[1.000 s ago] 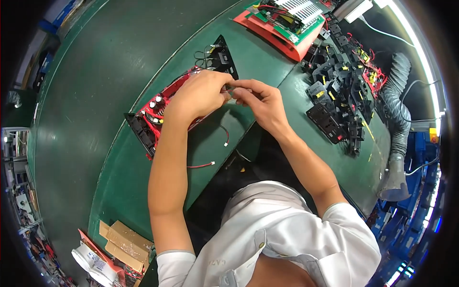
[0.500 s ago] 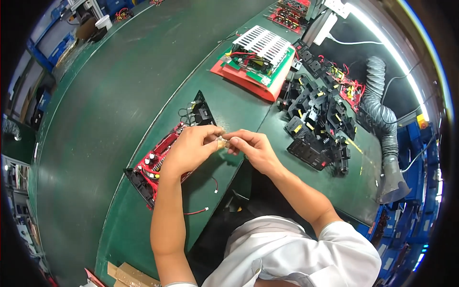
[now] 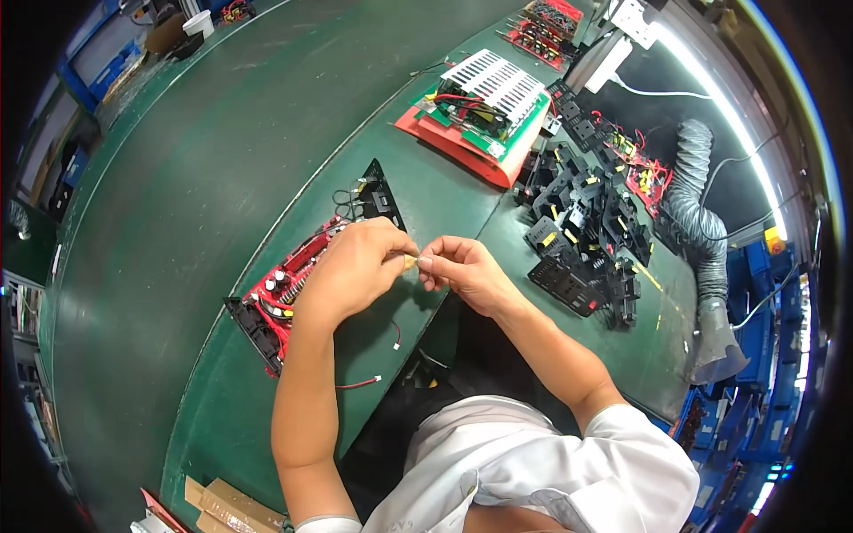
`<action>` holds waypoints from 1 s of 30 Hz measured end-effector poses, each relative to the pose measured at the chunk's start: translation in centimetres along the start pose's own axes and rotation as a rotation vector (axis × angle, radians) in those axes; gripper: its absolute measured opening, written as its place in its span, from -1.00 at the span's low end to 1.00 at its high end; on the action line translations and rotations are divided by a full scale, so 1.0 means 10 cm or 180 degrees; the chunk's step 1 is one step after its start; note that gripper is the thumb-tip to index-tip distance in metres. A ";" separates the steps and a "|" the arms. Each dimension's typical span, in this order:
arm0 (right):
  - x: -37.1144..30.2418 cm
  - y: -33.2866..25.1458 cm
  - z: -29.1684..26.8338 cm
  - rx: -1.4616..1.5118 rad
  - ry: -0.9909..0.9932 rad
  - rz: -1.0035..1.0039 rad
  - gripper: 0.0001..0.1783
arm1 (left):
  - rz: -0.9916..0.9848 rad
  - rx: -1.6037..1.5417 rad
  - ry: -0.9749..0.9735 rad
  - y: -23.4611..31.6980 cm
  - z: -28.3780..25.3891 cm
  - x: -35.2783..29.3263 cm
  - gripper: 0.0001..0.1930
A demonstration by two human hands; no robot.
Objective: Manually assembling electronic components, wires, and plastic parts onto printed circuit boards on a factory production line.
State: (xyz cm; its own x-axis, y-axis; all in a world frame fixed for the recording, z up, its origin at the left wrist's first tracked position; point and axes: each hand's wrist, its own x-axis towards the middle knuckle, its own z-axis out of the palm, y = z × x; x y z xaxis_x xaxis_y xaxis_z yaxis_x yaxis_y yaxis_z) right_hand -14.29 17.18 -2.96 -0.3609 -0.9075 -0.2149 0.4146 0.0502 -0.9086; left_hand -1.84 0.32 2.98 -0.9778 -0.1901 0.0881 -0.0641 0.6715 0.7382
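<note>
Pinching a small pale piece (image 3: 410,263) at its thumb and fingertips, your left grip (image 3: 351,266) appears closed on it, though the piece is mostly hidden and too small to identify. Your right grip (image 3: 466,274) has thumb and forefinger close together just beside it; whether they clamp the piece too, you cannot tell. Expect it to be very light and easily dropped: hold it by the edges, with a light pinch rather than a squeeze.

Below and to the left of your left grip, partly covered by it, the red circuit board (image 3: 306,256) rests on the counter (image 3: 364,342). A black end panel (image 3: 255,336) stands at its end nearer you; another black panel (image 3: 382,197) is just beyond the grip. The assembly should be stiff and fairly heavy, but its round components (image 3: 280,278) and wiring look fragile, so take it by the panels or bare edges. Nearer you than both grips, a thin red-and-black lead (image 3: 360,385) should bend softly; hold it by its white plug (image 3: 378,379), not the wire.
</note>
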 end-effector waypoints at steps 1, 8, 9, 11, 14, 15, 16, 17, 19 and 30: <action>0.00 0.00 0.01 -0.0077 0.0022 -0.0026 -0.86 | 0.0100 0.0047 0.0069 -0.01 0.02 -0.02 -0.81; 0.05 -0.05 0.10 -0.0315 0.0036 -0.0102 -0.83 | -0.0022 0.0153 0.0215 0.07 -0.03 -0.12 -0.82; 0.06 -0.07 0.11 -0.0387 0.0054 -0.0179 -0.84 | 0.0026 0.0177 0.0297 0.04 -0.03 -0.13 -0.82; 0.06 -0.09 0.15 -0.0395 0.0052 -0.0169 -0.81 | 0.0029 0.0216 0.0318 0.02 -0.04 -0.13 -0.84; 0.07 -0.08 0.15 -0.0493 0.0042 -0.0077 -0.81 | -0.0029 0.0250 0.0303 0.02 -0.05 -0.13 -0.86; 0.05 -0.08 0.15 -0.0488 0.0036 -0.0079 -0.80 | -0.0082 0.0213 0.0278 0.02 -0.05 -0.12 -0.87; 0.05 -0.10 0.14 -0.0517 0.0040 -0.0069 -0.80 | -0.0085 0.0206 0.0317 0.02 -0.06 -0.10 -0.87; 0.07 -0.12 0.15 -0.0532 0.0028 -0.0068 -0.81 | -0.0098 0.0217 0.0339 0.02 -0.07 -0.10 -0.87; 0.05 -0.17 0.15 -0.0531 0.0028 -0.0034 -0.82 | -0.0120 0.0147 0.0334 0.03 -0.06 -0.12 -0.88; 0.20 -0.21 0.19 -0.0865 0.0113 -0.0304 -0.80 | -0.0277 0.0166 0.0519 0.04 -0.09 -0.11 -0.84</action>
State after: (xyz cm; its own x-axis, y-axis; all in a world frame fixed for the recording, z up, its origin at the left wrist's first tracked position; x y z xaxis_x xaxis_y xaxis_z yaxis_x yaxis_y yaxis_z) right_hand -14.26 14.47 -0.76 -0.4187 -0.8985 -0.1317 0.1400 0.0794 -0.9870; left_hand -0.62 0.13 3.75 -0.9231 -0.3598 0.1357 -0.1614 0.6828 0.7125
